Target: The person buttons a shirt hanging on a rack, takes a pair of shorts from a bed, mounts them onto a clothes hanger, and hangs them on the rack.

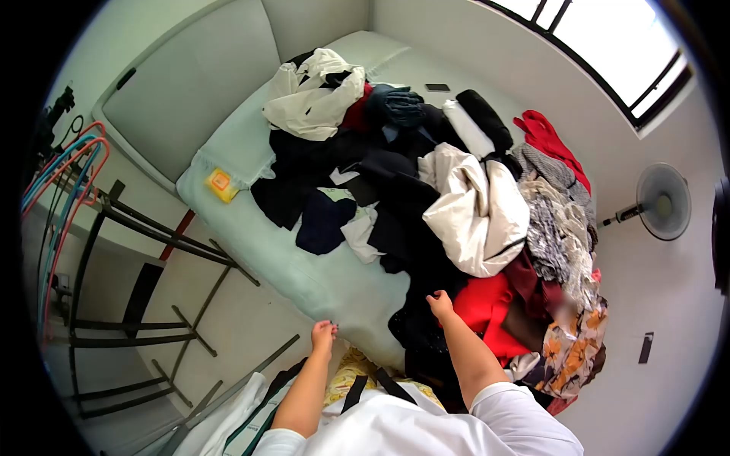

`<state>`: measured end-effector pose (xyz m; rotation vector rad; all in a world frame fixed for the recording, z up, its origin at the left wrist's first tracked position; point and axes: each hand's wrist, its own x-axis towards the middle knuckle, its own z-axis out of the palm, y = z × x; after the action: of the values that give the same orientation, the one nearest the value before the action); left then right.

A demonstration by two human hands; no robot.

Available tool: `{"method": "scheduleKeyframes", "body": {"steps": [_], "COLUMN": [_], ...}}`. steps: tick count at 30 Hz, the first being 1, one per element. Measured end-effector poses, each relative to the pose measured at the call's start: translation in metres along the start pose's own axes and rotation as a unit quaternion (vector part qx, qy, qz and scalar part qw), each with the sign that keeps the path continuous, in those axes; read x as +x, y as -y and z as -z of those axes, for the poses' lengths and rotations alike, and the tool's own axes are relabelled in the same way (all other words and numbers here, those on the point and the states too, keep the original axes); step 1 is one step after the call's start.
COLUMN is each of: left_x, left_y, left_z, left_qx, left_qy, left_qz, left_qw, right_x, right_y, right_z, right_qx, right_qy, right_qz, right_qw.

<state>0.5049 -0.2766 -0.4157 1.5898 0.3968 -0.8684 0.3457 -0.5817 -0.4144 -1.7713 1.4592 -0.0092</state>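
My left hand (324, 334) hovers by the near edge of the bed with its fingers curled in, and no object shows in it. Further right, my right hand (439, 304) is closed over the black speckled garment (414, 323); whether cloth is caught between its fingers I cannot make out. Right beside that hand lies a bright red garment (487, 308). A cream-white puffy jacket (479, 216) rests above it on the heap. Dark folded clothes (325, 220) and a white piece of cloth (361, 234) spread over the middle of the bed.
Around the pale green bed (304, 281) are a grey headboard (190, 91), a black metal rack (137, 327) with coloured hangers (99, 144), and a fan (661, 201). On the bed lie a yellow packet (221, 185), a phone (437, 87) and a floral garment (574, 349).
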Motion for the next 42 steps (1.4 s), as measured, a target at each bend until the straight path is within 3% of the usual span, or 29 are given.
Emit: {"method": "scheduleKeyframes", "body": {"steps": [5, 9, 12, 13, 15, 17, 18, 19, 20, 21, 25, 29, 31, 33, 34, 36, 39, 42], "left_x": [-0.007, -0.018, -0.028, -0.028, -0.029, -0.030, -0.028, -0.029, -0.030, -0.029, -0.020, -0.016, -0.024, -0.044, -0.060, -0.091, -0.118, -0.135], "left_y": [0.016, 0.015, 0.014, 0.015, 0.015, 0.014, 0.013, 0.007, 0.000, -0.007, -0.028, -0.061, -0.078, -0.094, -0.106, -0.127, -0.127, -0.131], "left_z": [0.035, 0.042, 0.044, 0.043, 0.042, 0.038, 0.035, 0.029, 0.023, 0.015, -0.013, -0.050, -0.073, -0.093, -0.106, -0.130, -0.153, -0.160], "left_qx": [-0.016, -0.054, -0.063, -0.065, -0.066, -0.068, -0.074, -0.081, -0.091, -0.091, -0.088, -0.033, 0.005, 0.077, 0.079, 0.029, -0.001, 0.055], "left_qy": [-0.061, -0.084, -0.102, -0.108, -0.118, -0.120, -0.115, -0.109, -0.097, -0.090, -0.017, 0.080, 0.121, 0.227, 0.235, 0.354, 0.378, 0.374], "left_qz": [0.040, 0.059, 0.060, 0.058, 0.060, 0.059, 0.061, 0.062, 0.063, 0.061, 0.041, 0.006, 0.004, 0.001, 0.004, 0.034, 0.059, 0.003], "left_qw": [0.997, 0.993, 0.991, 0.990, 0.989, 0.989, 0.989, 0.989, 0.989, 0.990, 0.995, 0.996, 0.993, 0.971, 0.969, 0.934, 0.924, 0.926], "right_x": [0.057, 0.122, 0.162, 0.172, 0.170, 0.166, 0.159, 0.149, 0.139, 0.084, -0.014, -0.083, -0.103, -0.126, -0.136, -0.148, -0.160, -0.164], "right_y": [0.021, 0.040, 0.047, 0.047, 0.038, 0.029, 0.025, 0.020, 0.016, 0.064, 0.072, 0.079, 0.085, 0.095, 0.101, 0.111, 0.112, 0.108], "right_z": [-0.044, -0.055, -0.062, -0.058, -0.066, -0.071, -0.074, -0.083, -0.091, -0.061, -0.038, 0.032, 0.067, 0.094, 0.103, 0.115, 0.122, 0.120], "right_qx": [0.095, 0.113, 0.138, 0.121, 0.024, 0.034, 0.166, 0.194, 0.160, 0.178, 0.180, 0.180, 0.196, 0.198, 0.198, 0.200, 0.178, 0.155], "right_qy": [-0.004, -0.077, -0.116, -0.067, -0.152, -0.094, -0.015, -0.008, 0.011, 0.074, 0.195, 0.330, 0.346, 0.348, 0.340, 0.326, 0.321, 0.314], "right_qz": [-0.076, -0.008, -0.052, -0.146, -0.043, -0.007, -0.020, 0.011, 0.043, -0.009, 0.007, 0.011, 0.011, 0.018, 0.031, 0.044, 0.087, 0.181], "right_qw": [0.993, 0.991, 0.982, 0.980, 0.987, 0.995, 0.986, 0.981, 0.986, 0.981, 0.964, 0.927, 0.918, 0.916, 0.919, 0.923, 0.926, 0.919]}}
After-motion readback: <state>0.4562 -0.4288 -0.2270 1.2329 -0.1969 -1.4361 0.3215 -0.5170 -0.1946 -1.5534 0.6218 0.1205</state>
